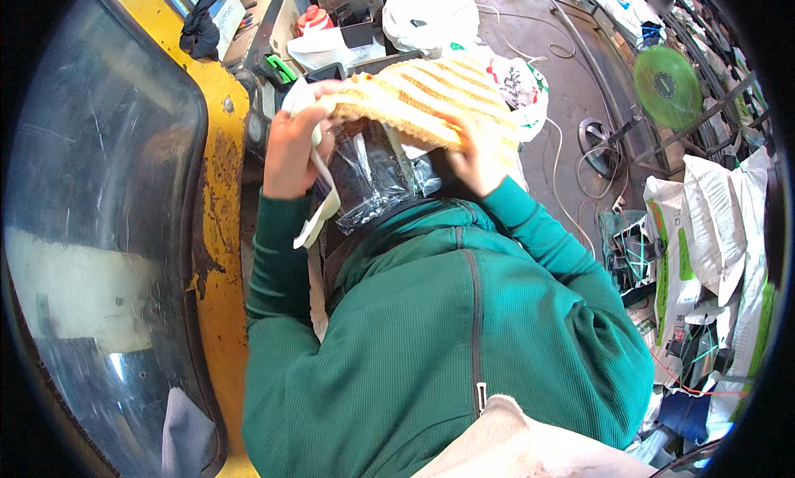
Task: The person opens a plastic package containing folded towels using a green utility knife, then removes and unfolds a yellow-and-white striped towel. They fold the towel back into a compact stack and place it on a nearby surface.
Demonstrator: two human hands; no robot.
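Observation:
Ahead of my lap hangs a yellow and white striped knitted cloth, spread between my two hands. My left hand pinches its left corner with thumb and fingers. A white strip dangles beside that hand, its upper end at the fingers; whether it is joined to the cloth I cannot tell. My right hand grips the cloth's lower edge, with the fingertips partly hidden by the fabric. Below the cloth, a clear plastic bag lies crumpled over my lap, between my forearms.
A yellow machine frame with a large scratched window stands close on my left. Beyond the cloth are a white plastic bag and a red-and-white container. At right are a green fan, white sacks and cables across the floor.

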